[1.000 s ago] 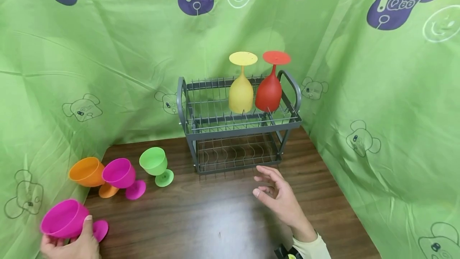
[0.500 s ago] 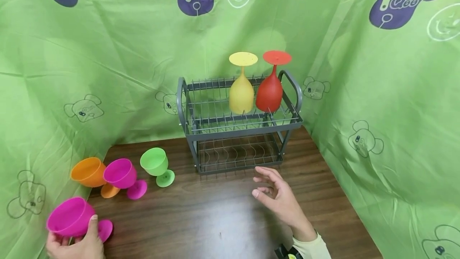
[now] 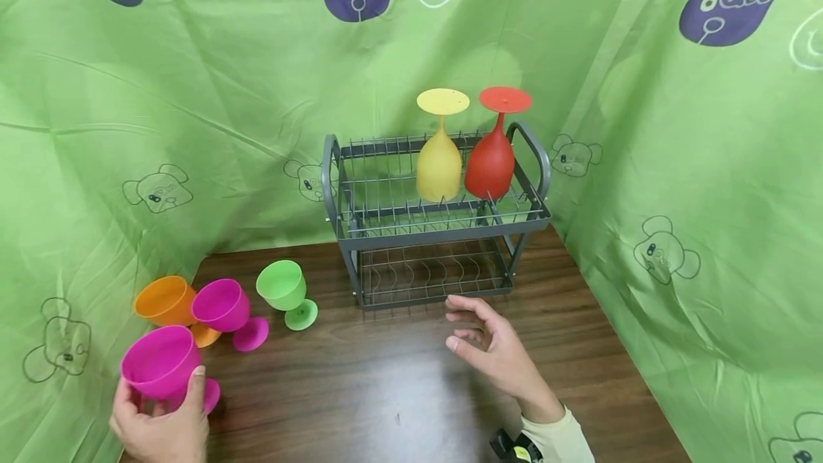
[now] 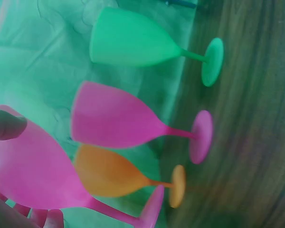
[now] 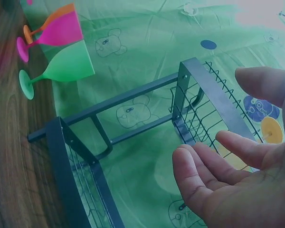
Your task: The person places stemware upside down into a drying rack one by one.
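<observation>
At the left front my left hand [image 3: 163, 426] grips a magenta goblet [image 3: 161, 363] by its bowl, thumb on one side and fingers on the other. In the left wrist view the held goblet [image 4: 35, 166] tilts, its foot near an orange goblet's foot. Behind it stand the orange goblet [image 3: 163, 301], a second magenta goblet [image 3: 221, 306] and a light green goblet [image 3: 281, 286], all upright on the table. My right hand [image 3: 491, 349] hovers before the rack with loosely bent fingers and holds nothing.
A dark grey two-tier dish rack [image 3: 444, 234] stands at the back of the wooden table [image 3: 360, 391]. On its upper tier a yellow goblet [image 3: 439, 166] and a red goblet [image 3: 490, 166] rest upside down. Green patterned cloth [image 3: 257, 91] encloses the back and sides.
My left hand has carried the magenta goblet to the right and away from me, closer to the other goblets. My right hand stays almost where it was. The head view has shifted slightly.
</observation>
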### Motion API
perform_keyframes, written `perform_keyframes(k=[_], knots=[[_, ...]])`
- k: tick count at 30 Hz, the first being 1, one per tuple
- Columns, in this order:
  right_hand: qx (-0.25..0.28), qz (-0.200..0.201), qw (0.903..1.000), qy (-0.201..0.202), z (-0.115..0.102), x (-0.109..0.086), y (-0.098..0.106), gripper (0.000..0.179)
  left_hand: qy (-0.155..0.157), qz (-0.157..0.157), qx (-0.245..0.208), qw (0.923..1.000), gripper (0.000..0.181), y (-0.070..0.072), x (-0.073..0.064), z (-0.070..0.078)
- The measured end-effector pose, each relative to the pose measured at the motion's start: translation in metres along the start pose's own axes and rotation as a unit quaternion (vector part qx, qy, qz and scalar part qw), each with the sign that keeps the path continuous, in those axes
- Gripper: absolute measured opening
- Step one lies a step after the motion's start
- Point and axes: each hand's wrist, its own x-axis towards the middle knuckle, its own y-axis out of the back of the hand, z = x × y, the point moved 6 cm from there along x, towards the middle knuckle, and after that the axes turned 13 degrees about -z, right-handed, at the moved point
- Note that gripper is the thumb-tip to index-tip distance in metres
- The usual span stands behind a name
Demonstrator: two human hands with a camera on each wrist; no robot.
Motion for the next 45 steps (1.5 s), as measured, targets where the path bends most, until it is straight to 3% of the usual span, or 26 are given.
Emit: perform_keyframes(k=[3, 6, 11, 14, 23, 35, 41, 45], knots=[[-0.005, -0.006, 0.9999, 0.009, -0.003, 0.004, 0.001, 0.056, -0.040, -0.008, 0.036, 0.9985, 0.091, -0.006, -0.009, 0.013], [-0.017, -0.009, 0.9997, 0.014, -0.007, 0.005, 0.001, 0.057, -0.096, -0.021, 0.080, 0.9920, 0.089, -0.013, -0.021, 0.026], [-0.038, -0.008, 0.9992, 0.006, -0.013, 0.006, 0.000, 0.060, -0.168, -0.074, 0.140, 0.9730, 0.094, -0.031, -0.041, 0.045], [-0.049, -0.007, 0.9988, 0.000, -0.016, 0.007, -0.003, 0.062, -0.209, -0.119, 0.168, 0.9561, 0.098, -0.045, -0.052, 0.054], [-0.056, -0.018, 0.9982, 0.008, -0.020, 0.013, -0.011, 0.063, -0.338, -0.241, 0.199, 0.8876, 0.106, -0.089, -0.093, 0.071], [-0.042, -0.026, 0.9987, 0.010, -0.019, 0.015, -0.024, 0.064, -0.431, -0.362, 0.241, 0.7905, 0.107, -0.148, -0.152, 0.077], [-0.048, -0.031, 0.9983, 0.010, -0.015, 0.015, -0.032, 0.066, -0.484, -0.382, 0.265, 0.7413, 0.103, -0.166, -0.173, 0.081], [-0.055, -0.027, 0.9980, 0.014, -0.015, 0.015, -0.033, 0.067, -0.505, -0.387, 0.285, 0.7174, 0.104, -0.172, -0.181, 0.084]])
